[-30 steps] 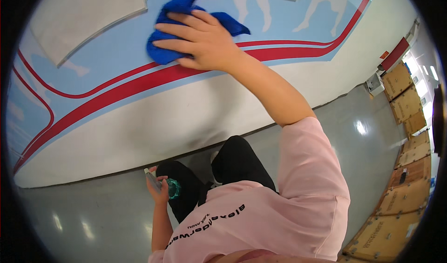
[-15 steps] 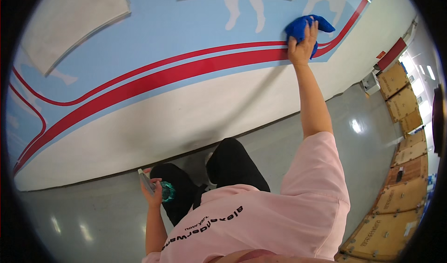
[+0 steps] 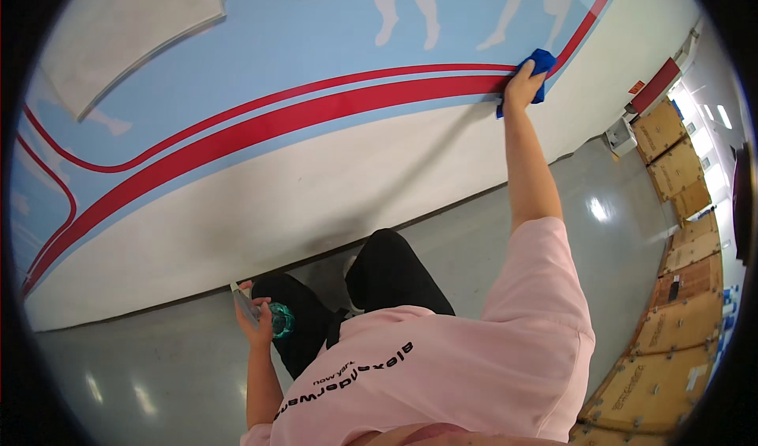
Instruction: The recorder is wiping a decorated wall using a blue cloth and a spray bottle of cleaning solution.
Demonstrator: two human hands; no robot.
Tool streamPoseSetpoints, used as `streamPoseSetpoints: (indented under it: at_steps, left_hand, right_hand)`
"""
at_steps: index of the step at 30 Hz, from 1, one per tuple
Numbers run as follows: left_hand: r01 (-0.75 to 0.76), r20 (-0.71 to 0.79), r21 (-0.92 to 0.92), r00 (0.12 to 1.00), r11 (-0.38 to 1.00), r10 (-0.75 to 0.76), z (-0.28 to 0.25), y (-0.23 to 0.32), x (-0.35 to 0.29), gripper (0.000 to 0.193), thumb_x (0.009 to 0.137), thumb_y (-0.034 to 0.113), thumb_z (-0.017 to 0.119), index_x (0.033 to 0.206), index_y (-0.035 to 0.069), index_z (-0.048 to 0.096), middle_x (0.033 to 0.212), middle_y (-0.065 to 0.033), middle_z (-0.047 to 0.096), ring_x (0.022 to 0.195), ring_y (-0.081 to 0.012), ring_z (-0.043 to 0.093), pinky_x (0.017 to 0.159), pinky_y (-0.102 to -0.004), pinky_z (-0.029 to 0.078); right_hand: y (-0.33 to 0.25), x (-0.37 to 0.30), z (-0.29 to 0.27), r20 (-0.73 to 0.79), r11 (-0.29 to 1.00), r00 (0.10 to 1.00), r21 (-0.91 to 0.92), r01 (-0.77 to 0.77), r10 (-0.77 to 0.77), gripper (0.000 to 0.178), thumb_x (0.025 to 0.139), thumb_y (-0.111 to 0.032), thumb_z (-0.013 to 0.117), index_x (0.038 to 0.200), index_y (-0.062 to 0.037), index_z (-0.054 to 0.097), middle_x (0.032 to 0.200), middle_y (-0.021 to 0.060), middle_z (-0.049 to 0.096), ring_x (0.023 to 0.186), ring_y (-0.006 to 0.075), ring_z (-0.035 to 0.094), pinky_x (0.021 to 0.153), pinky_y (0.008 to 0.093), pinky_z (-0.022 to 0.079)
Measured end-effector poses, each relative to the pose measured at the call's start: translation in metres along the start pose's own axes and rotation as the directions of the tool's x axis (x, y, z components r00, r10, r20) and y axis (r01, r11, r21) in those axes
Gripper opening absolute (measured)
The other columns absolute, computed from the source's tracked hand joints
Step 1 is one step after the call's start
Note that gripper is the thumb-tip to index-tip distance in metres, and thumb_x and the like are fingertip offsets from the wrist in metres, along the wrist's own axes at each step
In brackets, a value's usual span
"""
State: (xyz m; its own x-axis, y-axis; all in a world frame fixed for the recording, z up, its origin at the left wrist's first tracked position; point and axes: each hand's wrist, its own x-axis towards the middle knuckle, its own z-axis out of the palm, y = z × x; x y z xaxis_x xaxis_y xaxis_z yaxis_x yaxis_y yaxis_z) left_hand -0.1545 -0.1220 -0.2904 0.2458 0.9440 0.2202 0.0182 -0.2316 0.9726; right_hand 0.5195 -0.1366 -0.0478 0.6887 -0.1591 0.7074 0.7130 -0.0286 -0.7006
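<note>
My right hand [image 3: 523,89] is stretched out to the wall and presses a bunched blue cloth [image 3: 540,65] against it. The cloth lies over the red stripe [image 3: 347,99] near the right corner of the light-blue printed panel [image 3: 268,43]. Down by my left knee, my left hand [image 3: 254,320] grips a spray bottle [image 3: 281,320] with a grey trigger head and a clear green body. Its fingers wrap round the head, and the bottle is tilted.
White wall [image 3: 316,181] runs below the panel, down to the grey floor [image 3: 158,367]. Clear sign holders [image 3: 134,35] are fixed on the panel at the top. Large wooden crates [image 3: 659,383] line the right side, with a small grey box [image 3: 621,136] near the wall's far end.
My right hand and the cloth have moved slightly down and to the right along the panel's edge, and the cloth is more bunched. My left hand with the spray bottle has hardly moved.
</note>
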Motion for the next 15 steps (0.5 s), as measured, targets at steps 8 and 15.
streamPoseSetpoints:
  at_steps: [8,15]
  left_hand:
    - [-0.002,0.009,0.002,1.000,1.000,0.002,0.005,0.014,0.006,0.052,0.079,-0.004,0.057,0.129,0.000,0.043,0.128,-0.0090,0.048,0.082,-0.0160,0.064,0.062,-0.0242,0.046]
    - [-0.025,-0.001,0.069,1.000,0.997,0.025,0.004,0.016,0.004,0.050,0.083,0.006,0.061,0.129,0.001,0.043,0.126,-0.0084,0.051,0.080,-0.0142,0.064,0.065,-0.0268,0.048]
  right_hand:
    - [-0.075,-0.161,0.029,0.275,0.974,0.936,0.110,0.197,-0.220,0.072,0.090,-0.030,0.055,0.144,0.0060,0.024,0.151,0.0323,0.011,0.142,0.0454,0.008,0.115,0.0493,0.009]
    - [-0.190,-0.256,0.045,0.488,0.841,0.690,0.223,0.494,-0.535,0.067,0.078,-0.028,0.067,0.139,-0.0124,0.043,0.153,0.0208,0.020,0.138,0.0485,0.015,0.106,0.0654,0.016]
